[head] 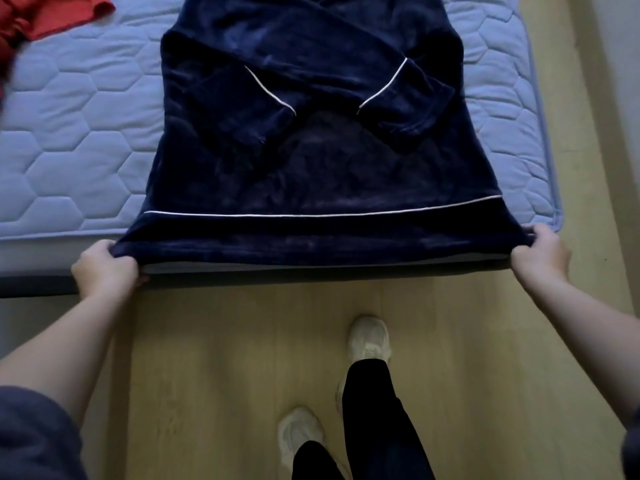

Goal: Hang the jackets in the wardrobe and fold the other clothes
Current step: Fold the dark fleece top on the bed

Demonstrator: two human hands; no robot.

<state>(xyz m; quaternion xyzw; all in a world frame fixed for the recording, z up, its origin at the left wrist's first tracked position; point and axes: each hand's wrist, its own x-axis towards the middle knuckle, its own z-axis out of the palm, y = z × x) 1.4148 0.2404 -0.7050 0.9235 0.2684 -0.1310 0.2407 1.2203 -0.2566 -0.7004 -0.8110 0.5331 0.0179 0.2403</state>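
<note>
The navy top (322, 161) lay flat on the bed (79, 140), sleeves crossed over its front, hem hanging over the near edge. The left hand (104, 268) had its fingers clamped on the left hem corner; the right hand (542, 254) gripped the right corner. A red garment (52, 15) lay far left.

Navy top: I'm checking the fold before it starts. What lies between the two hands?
In the head view, only the hem of the navy top stretches between the left hand and right hand, over the mattress edge; nothing else lies there.
</note>
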